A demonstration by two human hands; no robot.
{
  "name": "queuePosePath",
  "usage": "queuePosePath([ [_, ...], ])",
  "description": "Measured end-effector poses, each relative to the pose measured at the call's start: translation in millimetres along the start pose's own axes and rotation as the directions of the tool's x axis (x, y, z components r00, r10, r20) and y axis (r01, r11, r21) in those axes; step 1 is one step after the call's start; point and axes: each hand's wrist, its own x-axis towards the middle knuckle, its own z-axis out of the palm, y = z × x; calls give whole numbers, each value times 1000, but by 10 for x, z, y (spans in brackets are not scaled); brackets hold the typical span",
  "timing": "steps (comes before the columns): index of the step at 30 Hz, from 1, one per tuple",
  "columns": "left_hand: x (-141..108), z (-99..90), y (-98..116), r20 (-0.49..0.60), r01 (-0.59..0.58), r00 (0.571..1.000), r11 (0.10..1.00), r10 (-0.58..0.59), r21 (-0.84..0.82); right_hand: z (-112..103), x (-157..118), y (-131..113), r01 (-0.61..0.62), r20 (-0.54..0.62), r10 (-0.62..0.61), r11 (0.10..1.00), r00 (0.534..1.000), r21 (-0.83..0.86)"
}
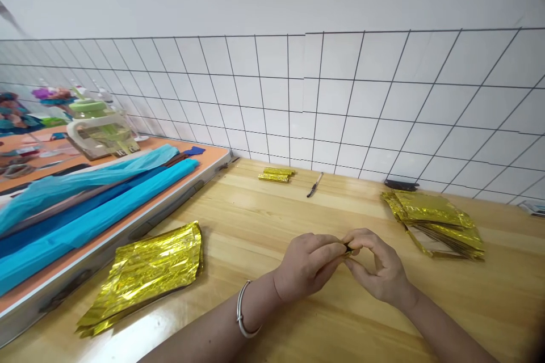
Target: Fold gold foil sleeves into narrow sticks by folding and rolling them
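Observation:
My left hand, with a silver bangle on its wrist, and my right hand meet above the wooden table. Their fingertips pinch a small folded or rolled piece of gold foil paper, mostly hidden by the fingers. To the left of my hands lies a stack of shiny gold foil sheets. A second stack of gold foil sheets, fanned at its edge, rests to the right. Beyond my hands, near the wall, are narrow gold foil rolls side by side.
A pen lies near the gridded wall. Behind the right stack sits a dark object. On the left, an orange-topped table carries blue fabric strips and a green-lidded jug.

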Motion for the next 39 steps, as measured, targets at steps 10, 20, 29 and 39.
queuePosePath([
  [10,14,-28,10,27,-13,1000,1000,13,12,3,-53,37,-43,-3,44,997,999,66],
  [20,13,-5,4,51,20,999,1000,-19,-19,35,-40,9,-65,-19,66,997,998,45],
  [29,27,-2,7,41,44,998,998,-42,-51,38,-21,-2,-70,-32,71,997,997,33],
  [39,31,-13,-40,32,71,997,986,-67,-149,39,-25,-32,-102,-46,100,994,994,-47],
])
